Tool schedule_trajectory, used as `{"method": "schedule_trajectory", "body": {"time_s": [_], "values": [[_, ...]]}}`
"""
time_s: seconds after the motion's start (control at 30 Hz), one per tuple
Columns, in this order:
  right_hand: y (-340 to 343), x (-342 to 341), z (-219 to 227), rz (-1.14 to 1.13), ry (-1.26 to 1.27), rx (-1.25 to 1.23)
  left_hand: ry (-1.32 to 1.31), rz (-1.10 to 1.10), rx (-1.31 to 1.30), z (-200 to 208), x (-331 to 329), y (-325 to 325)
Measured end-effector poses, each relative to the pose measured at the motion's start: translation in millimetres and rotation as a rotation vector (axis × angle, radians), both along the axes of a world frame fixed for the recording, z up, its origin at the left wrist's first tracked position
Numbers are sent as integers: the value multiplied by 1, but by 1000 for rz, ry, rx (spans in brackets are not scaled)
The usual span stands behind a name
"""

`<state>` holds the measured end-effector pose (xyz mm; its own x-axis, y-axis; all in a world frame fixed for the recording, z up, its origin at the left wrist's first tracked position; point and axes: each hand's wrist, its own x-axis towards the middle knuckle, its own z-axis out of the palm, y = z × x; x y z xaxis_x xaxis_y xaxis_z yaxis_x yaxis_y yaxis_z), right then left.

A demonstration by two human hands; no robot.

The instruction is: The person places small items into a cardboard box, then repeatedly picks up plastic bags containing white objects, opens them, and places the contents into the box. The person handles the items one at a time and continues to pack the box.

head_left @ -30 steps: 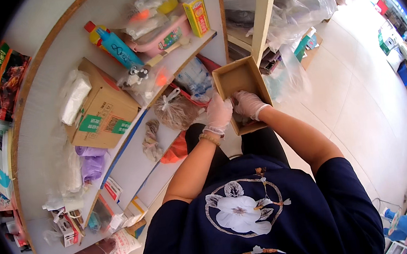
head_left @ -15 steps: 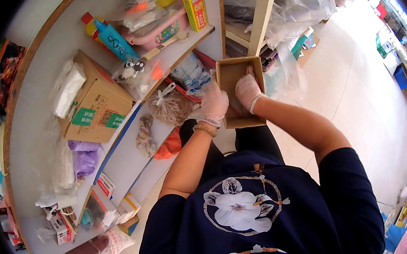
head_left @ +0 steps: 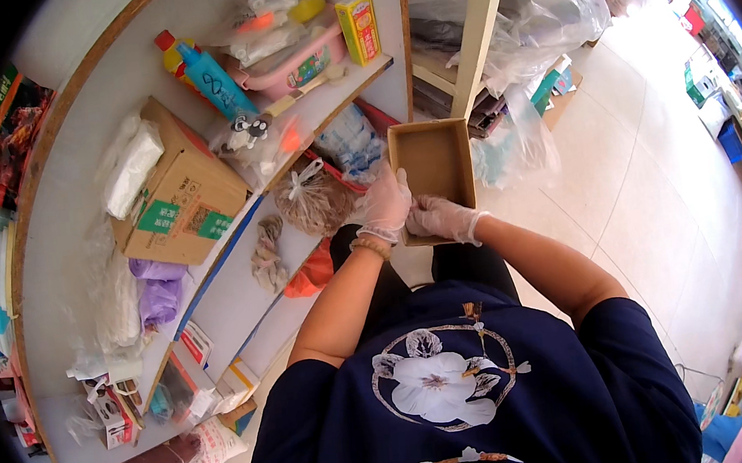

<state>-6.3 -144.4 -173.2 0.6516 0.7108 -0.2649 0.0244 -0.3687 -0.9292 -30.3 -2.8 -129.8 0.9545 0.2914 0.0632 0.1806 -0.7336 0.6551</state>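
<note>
An open-topped brown cardboard box [head_left: 435, 158] is held in front of me, its bare inside facing up. My left hand [head_left: 385, 203], in a clear plastic glove, is closed on the box's left side near the close corner. My right hand [head_left: 444, 218], gloved the same way, lies over the near end of the box with its fingers bent together beside the left fingertips. Whatever is between the right fingers is hidden.
Shelves on my left carry a larger cardboard box [head_left: 181, 192], a blue bottle [head_left: 215, 79], a pink basket [head_left: 301, 66] and a yellow carton [head_left: 359, 29]. A knotted plastic bag [head_left: 313, 203] sits below. A wooden post [head_left: 478, 29] stands just beyond the box.
My right hand has come out of the box's inside and moved left and nearer, to the near end by my left hand. The box has shifted slightly left and toward me.
</note>
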Motion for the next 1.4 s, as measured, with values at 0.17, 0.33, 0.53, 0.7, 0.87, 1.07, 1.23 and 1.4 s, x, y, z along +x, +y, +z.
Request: {"method": "schedule_trajectory", "body": {"time_s": [0.17, 0.33, 0.53, 0.7, 0.87, 1.07, 1.23, 1.4], "values": [[0, -6, 2, 94, -180, -163, -40, -42, -41, 8, 1, -6], [-9, 13, 33, 558, -786, -156, 48, -28, -50, 4, 5, -1], [-87, 43, 61, 59, -437, 81, -10, 13, 123, 8, 5, 30], [-143, 42, 142, -574, 452, 632, 43, 8, 75, 23, -8, 38], [-119, 45, 150, -728, 297, 689, 30, 2, -19, 38, -5, 14], [-50, 21, 81, -544, -237, 584, -120, 56, -195, 40, 12, 2], [-58, -12, 96, -463, -543, 99, -158, 93, -252, 23, 18, 23], [-108, 0, 116, -570, 154, 351, -207, 59, -406, 10, 17, 35]]}}
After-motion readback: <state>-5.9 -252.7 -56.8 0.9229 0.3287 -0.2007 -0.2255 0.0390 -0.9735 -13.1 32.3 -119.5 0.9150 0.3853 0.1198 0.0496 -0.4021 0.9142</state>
